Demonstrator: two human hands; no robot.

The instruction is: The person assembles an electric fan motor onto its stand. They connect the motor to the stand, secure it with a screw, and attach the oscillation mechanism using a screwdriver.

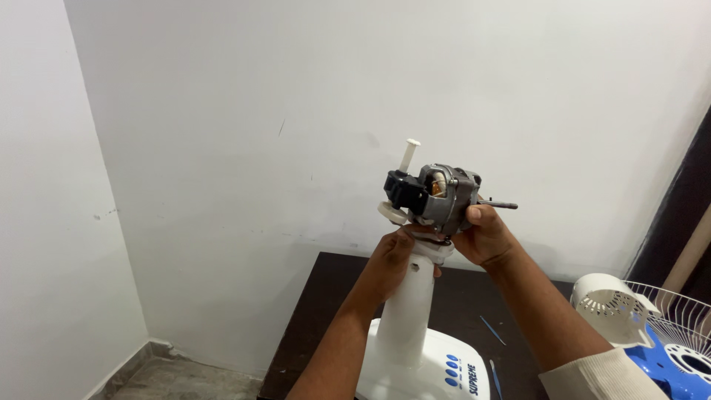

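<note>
The fan motor (443, 196), bare metal with copper windings showing and a black block on its rear end, sits atop the white stand column (411, 311), raised in front of the plain white wall (222, 111). A white knob pin (408, 154) sticks up from it at about 11 o'clock, and a thin metal shaft (498, 204) points out toward 3 o'clock.

From the head camera, the right hand (485, 237) lies at about 4 o'clock of the motor, fingers wrapped around the lower front of the housing, thumb pressed on its side, gripping it firmly. The left hand (391, 255) is at roughly 7 o'clock, just under the motor, its fingers pinching at the joint where the motor meets the column; what exactly it pinches I cannot tell.

The column rises from a white fan base (422, 370) with blue buttons, resting on a dark table (326, 296). At 4 o'clock of the hands lie a white vented motor cover (611, 307) and a wire fan guard (681, 315) over a blue blade (666, 367). Two thin blue tools (492, 330) rest on the table by the base.
</note>
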